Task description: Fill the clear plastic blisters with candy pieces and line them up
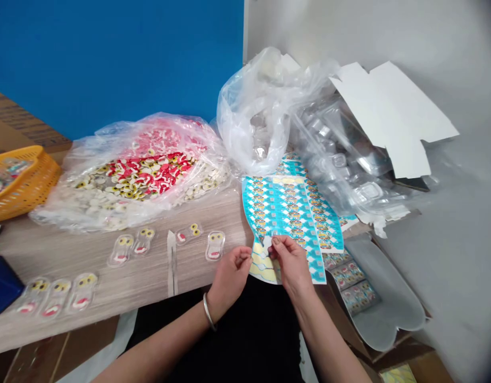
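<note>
The left hand (230, 277) and the right hand (292, 264) are close together above the edge of the table but not touching. The right fingers (275, 243) pinch the near end of a long printed sheet (281, 205), blue and white with rows of small pictures, which lies partly over the table edge. The left fingertips (243, 258) are bunched just beside the sheet, though it's hard to say whether they hold some small piece. A metal bangle (207, 311) circles the left wrist.

On the wood-look table (109, 274), clear plastic trays (121, 250) lie in loose groups, each with yellow eyes and a red mouth, and a narrow pointed strip (172, 263) lies among them. Behind sits a clear bag of similar pieces (129, 175), with an orange basket (25, 181) at the far left. Beyond the sheet is a crumpled plastic bag (259, 114) against a heap of clear trays (336, 159) and white card (392, 114) — all of it piled together. Low on the right, an open cardboard box (392, 346) holds small printed cards (351, 282) and a grey tray (389, 298).
</note>
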Tool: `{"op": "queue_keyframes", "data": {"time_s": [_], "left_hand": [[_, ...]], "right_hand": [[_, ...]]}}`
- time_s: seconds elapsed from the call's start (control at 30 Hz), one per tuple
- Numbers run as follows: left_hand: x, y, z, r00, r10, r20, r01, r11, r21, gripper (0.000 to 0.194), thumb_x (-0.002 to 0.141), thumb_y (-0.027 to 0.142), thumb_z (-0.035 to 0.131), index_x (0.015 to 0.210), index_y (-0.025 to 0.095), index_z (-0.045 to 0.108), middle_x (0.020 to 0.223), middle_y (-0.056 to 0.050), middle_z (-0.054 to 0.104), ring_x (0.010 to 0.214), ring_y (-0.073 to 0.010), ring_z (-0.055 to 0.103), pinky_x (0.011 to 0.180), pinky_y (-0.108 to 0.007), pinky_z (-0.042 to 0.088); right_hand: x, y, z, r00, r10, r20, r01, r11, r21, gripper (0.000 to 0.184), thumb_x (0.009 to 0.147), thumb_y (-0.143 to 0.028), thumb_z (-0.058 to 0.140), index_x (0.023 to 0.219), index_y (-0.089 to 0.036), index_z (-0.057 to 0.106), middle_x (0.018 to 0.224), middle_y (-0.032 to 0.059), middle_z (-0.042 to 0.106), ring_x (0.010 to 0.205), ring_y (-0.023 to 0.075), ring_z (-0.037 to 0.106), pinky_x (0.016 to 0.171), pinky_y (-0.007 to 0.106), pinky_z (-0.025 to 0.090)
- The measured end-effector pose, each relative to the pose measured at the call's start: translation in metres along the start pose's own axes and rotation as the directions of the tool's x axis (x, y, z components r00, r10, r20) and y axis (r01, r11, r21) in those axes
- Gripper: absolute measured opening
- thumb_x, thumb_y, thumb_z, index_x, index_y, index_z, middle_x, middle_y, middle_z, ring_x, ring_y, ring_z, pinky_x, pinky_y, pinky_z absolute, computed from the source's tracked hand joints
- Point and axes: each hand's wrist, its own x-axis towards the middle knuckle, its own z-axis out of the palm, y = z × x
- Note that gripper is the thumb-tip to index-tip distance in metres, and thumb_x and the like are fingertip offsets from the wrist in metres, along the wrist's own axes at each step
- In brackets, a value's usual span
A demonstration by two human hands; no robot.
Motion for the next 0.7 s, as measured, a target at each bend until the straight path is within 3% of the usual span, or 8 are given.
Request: {"op": "queue_keyframes", "data": {"time_s": [0.07, 0.13, 0.2, 0.27, 0.37, 0.43, 0.57, 0.7], "left_hand": [[-0.004, 0.003, -0.008, 0.957, 0.289, -0.010, -0.269, 0.903, 0.334, 0.026, 0.089, 0.015, 0.055, 0.113, 0.019, 0.065, 0.106, -0.010, 0.073, 0.100, -0.0233, 0.068, 0.091, -0.041, 0.053], [-0.007, 0.009, -0.012, 0.814, 0.558, 0.160, -0.542, 0.633, 0.553, 0.033, 0.092, 0.011, 0.051, 0.121, 0.021, 0.063, 0.120, -0.011, 0.070, 0.118, -0.0250, 0.061, 0.103, -0.045, 0.045], [-0.005, 0.013, -0.012, 0.672, 0.628, 0.393, -0.711, 0.399, 0.578, 0.031, 0.095, 0.010, 0.047, 0.118, 0.021, 0.064, 0.120, -0.010, 0.070, 0.125, -0.0242, 0.056, 0.108, -0.045, 0.039], [0.001, 0.012, -0.009, 0.614, 0.580, 0.536, -0.775, 0.311, 0.551, 0.026, 0.096, 0.011, 0.045, 0.108, 0.019, 0.066, 0.108, -0.009, 0.072, 0.119, -0.0228, 0.059, 0.110, -0.045, 0.038], [0.009, 0.007, -0.004, 0.639, 0.492, 0.592, -0.768, 0.366, 0.525, 0.025, 0.094, 0.009, 0.044, 0.101, 0.017, 0.067, 0.104, -0.010, 0.072, 0.113, -0.0242, 0.062, 0.110, -0.050, 0.037], [0.010, 0.007, -0.004, 0.688, 0.462, 0.560, -0.719, 0.533, 0.445, 0.028, 0.093, 0.009, 0.044, 0.106, 0.017, 0.068, 0.112, -0.012, 0.071, 0.117, -0.0261, 0.061, 0.110, -0.052, 0.036], [0.003, 0.025, -0.009, 0.930, 0.184, 0.319, -0.161, 0.982, -0.097, 0.031, 0.100, 0.031, 0.041, 0.113, 0.020, 0.067, 0.114, -0.010, 0.072, 0.106, -0.0235, 0.066, 0.098, -0.043, 0.049], [0.000, 0.042, -0.013, 0.931, -0.072, 0.359, 0.300, 0.712, -0.635, 0.046, 0.097, 0.055, 0.044, 0.111, 0.019, 0.068, 0.108, -0.011, 0.072, 0.100, -0.0224, 0.066, 0.092, -0.038, 0.050]], "right_hand": [[0.004, 0.000, -0.004, 0.999, 0.032, -0.012, -0.031, 0.998, 0.055, 0.030, 0.070, -0.045, 0.080, 0.076, -0.019, 0.066, 0.060, -0.0024, 0.062, 0.050, 0.0105, 0.051, 0.051, 0.024, 0.042], [0.005, 0.001, -0.006, 0.999, 0.037, 0.028, -0.038, 0.998, 0.058, 0.030, 0.071, -0.044, 0.081, 0.078, -0.019, 0.067, 0.061, -0.0018, 0.063, 0.051, 0.0105, 0.052, 0.051, 0.024, 0.042], [0.006, 0.001, -0.006, 0.997, 0.035, 0.062, -0.039, 0.998, 0.057, 0.030, 0.071, -0.044, 0.082, 0.079, -0.019, 0.068, 0.062, -0.0012, 0.064, 0.053, 0.0116, 0.054, 0.053, 0.025, 0.045], [0.007, -0.003, -0.008, 1.000, 0.012, 0.010, -0.013, 0.995, 0.102, 0.031, 0.070, -0.045, 0.082, 0.079, -0.020, 0.066, 0.062, -0.0021, 0.062, 0.054, 0.0124, 0.056, 0.053, 0.026, 0.047], [0.003, -0.015, -0.011, 0.961, -0.173, -0.215, 0.201, 0.972, 0.118, 0.027, 0.076, -0.044, 0.077, 0.083, -0.022, 0.062, 0.070, -0.0029, 0.061, 0.060, 0.0128, 0.059, 0.060, 0.029, 0.053], [-0.008, -0.024, -0.011, 0.873, -0.385, -0.299, 0.385, 0.921, -0.060, 0.018, 0.086, -0.039, 0.069, 0.091, -0.023, 0.063, 0.082, -0.0005, 0.064, 0.069, 0.0140, 0.063, 0.070, 0.033, 0.055], [-0.035, -0.025, 0.002, 0.672, -0.735, 0.089, 0.665, 0.547, -0.508, 0.012, 0.093, -0.020, 0.060, 0.102, -0.026, 0.066, 0.099, 0.0062, 0.068, 0.094, 0.0219, 0.066, 0.087, 0.043, 0.054], [-0.042, -0.007, 0.017, 0.485, -0.768, 0.418, 0.822, 0.238, -0.517, 0.034, 0.088, -0.008, 0.061, 0.114, -0.030, 0.066, 0.102, 0.0073, 0.069, 0.095, 0.0240, 0.066, 0.082, 0.044, 0.057]]}}
